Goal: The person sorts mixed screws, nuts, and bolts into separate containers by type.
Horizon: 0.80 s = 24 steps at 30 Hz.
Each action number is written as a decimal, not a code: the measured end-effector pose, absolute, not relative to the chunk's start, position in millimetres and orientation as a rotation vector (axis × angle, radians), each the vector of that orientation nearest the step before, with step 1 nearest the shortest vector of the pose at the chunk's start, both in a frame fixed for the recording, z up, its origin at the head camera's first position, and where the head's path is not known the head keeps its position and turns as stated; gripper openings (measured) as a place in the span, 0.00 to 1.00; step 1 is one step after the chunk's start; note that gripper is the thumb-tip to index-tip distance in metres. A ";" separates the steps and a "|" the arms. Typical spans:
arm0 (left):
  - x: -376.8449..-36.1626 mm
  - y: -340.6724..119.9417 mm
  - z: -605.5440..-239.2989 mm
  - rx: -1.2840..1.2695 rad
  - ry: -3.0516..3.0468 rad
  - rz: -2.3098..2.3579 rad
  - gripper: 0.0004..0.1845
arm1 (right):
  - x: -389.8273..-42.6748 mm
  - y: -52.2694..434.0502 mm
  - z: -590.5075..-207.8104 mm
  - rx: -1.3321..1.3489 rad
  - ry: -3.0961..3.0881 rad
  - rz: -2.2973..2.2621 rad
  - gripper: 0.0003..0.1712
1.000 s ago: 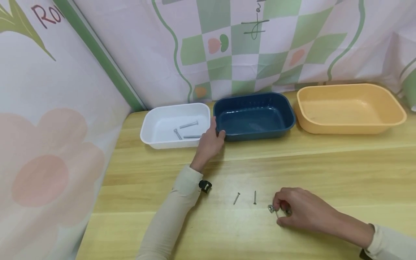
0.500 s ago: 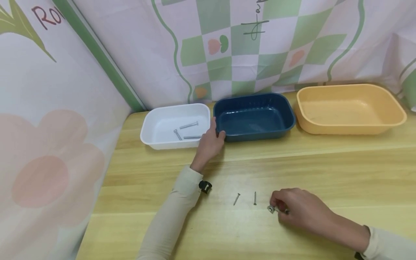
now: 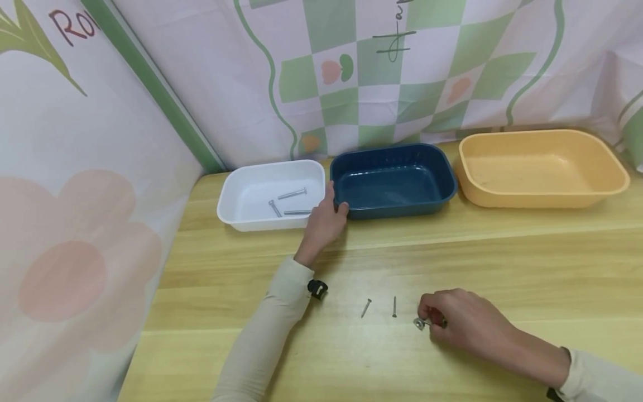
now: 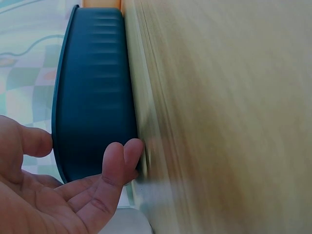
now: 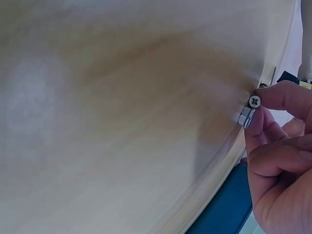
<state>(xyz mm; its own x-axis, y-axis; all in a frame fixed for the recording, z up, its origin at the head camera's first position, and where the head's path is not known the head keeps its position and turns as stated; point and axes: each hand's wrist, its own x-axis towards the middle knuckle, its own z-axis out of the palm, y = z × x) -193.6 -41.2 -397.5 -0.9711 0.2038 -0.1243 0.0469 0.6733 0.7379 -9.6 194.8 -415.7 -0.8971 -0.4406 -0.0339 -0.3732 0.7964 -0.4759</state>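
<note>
My left hand [image 3: 325, 226] holds the near left corner of the dark blue tray [image 3: 397, 211]. In the left wrist view, the thumb lies at the tray's rim and the other fingers curl by its lower wall. Low over the table at the right, my right hand [image 3: 469, 324] pinches a small metal screw between thumb and fingertips. Its cross-slotted head [image 5: 254, 101] faces the right wrist camera. Just beside it a shiny hex-sided nut [image 5: 246, 117] shows at the fingertips. Two thin screws, one slanted [image 3: 366, 308] and one straight [image 3: 394, 306], lie left of this hand.
A white tray [image 3: 241, 224] with several long bolts [image 3: 292, 193] stands left of the blue one. To the right is a yellow tray [image 3: 542, 200]. A patterned curtain [image 3: 382, 95] hangs behind the wooden table [image 3: 231, 268]. Black bands [image 3: 317, 288] circle the wrists.
My right hand has shifted slightly left, and its thumb and fingers have drawn together on the screw. My left hand and the trays have stayed in place.
</note>
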 end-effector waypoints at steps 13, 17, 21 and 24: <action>-192.9 -41.0 -396.3 0.195 2.699 1.171 0.36 | -22.4 198.8 -411.8 -0.674 2.838 -0.749 0.16; -193.2 -41.1 -396.8 0.186 2.696 1.169 0.36 | -28.9 199.2 -408.2 -0.654 2.817 -0.776 0.15; -193.6 -41.1 -397.1 0.177 2.695 1.165 0.36 | -38.1 201.1 -405.2 -0.616 2.732 -0.905 0.15; -194.1 -40.9 -397.5 0.176 2.703 1.163 0.36 | -45.4 203.4 -404.2 -0.570 2.661 -1.037 0.15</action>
<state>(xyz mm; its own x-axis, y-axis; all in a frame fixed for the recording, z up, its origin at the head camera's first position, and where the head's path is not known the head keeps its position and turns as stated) -194.1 -40.9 -397.5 -0.9743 0.1840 -0.1298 0.0324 0.6847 0.7281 -45.4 203.4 -404.2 -0.8981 -0.4341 -0.0704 -0.2721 0.6742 -0.6866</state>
